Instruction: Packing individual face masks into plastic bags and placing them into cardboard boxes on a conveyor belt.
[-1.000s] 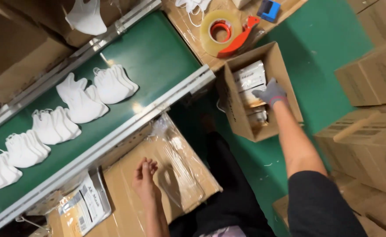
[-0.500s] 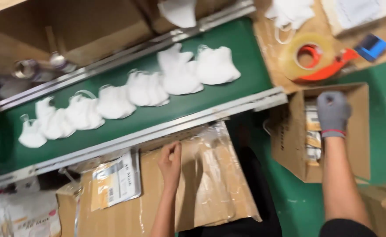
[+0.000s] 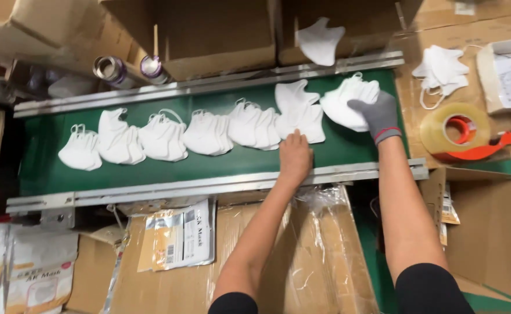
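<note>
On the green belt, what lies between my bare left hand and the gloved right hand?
In the head view, a flat white folded mask lies between the bare left hand and the grey-gloved right hand, overlapping other masks; the right hand rests on another white mask stack.

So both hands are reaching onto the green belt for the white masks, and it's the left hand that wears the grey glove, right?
Not quite. In the head view the grey glove is on the right hand, which rests on a white mask at the belt's right end. The left hand is bare, touching another mask. Both do reach onto the green belt.
</note>
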